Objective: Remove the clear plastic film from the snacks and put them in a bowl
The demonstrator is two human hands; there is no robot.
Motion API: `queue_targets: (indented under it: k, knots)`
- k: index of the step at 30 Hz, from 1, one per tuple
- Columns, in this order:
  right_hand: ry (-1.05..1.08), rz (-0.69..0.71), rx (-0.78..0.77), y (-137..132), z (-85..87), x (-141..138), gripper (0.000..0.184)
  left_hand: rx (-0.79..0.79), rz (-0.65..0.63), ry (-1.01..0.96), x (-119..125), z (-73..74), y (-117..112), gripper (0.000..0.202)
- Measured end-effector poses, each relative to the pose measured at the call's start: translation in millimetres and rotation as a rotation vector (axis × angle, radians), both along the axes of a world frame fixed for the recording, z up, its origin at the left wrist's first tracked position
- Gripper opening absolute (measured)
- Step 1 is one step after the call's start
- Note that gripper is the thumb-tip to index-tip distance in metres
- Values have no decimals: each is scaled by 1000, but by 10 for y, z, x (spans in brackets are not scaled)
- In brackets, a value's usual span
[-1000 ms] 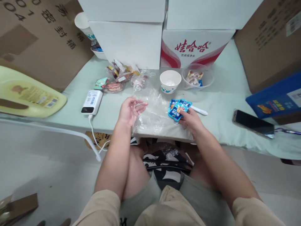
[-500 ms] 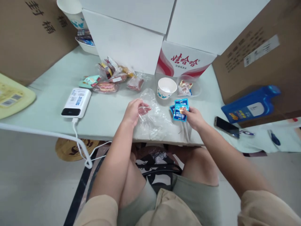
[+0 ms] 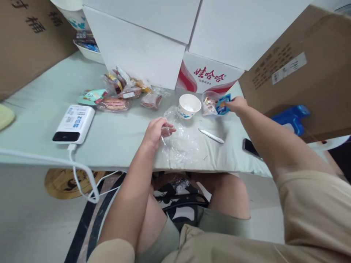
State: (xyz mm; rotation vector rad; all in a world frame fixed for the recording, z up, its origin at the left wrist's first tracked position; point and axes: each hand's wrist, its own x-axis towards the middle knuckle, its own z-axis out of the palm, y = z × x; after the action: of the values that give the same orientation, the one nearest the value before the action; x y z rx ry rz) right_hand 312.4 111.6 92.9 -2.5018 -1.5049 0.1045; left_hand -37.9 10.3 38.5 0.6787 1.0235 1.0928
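My right hand (image 3: 238,105) pinches blue snack packets (image 3: 223,105) at the right rim of a clear plastic bowl (image 3: 205,98). Small wrapped snacks (image 3: 210,105) lie inside that bowl. Over the near side of the table, my left hand (image 3: 157,134) is loosely curled with its fingers apart, beside a crumpled clear plastic bag (image 3: 181,144). Some of the film meets its fingertips. A white paper cup with blue leaves (image 3: 189,106) stands left of the bowl. In front of them lies a slim white-handled knife (image 3: 211,136).
Several packaged snacks (image 3: 128,91) lie at the back left, near a white power bank (image 3: 74,124) with a cable. White boxes (image 3: 137,47) form the back wall. At right are a phone (image 3: 251,148), a blue bottle (image 3: 293,118) and a cardboard box (image 3: 307,84).
My right hand has carried the blue packets back and to the right, up to the bowl, uncovering the knife. My left hand stays near the plastic bag. The view has shifted slightly right.
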Motion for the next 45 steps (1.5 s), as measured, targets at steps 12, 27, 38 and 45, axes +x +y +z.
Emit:
queue_targets:
  k: [12, 27, 38, 45]
  knots:
    - [-382, 112, -313, -13, -46, -133, 34, 3, -20, 8, -1, 13, -4, 15]
    - [1097, 148, 494, -1823, -951, -1191, 55, 46, -236, -418, -118, 73, -131, 20]
    - [1306, 90, 538, -1732, -917, -1169, 46, 104, -77, -230, -55, -17, -125, 36]
    - [1151, 135, 541, -1774, -1030, -793, 37, -26, 78, 381, 60, -186, 33, 31]
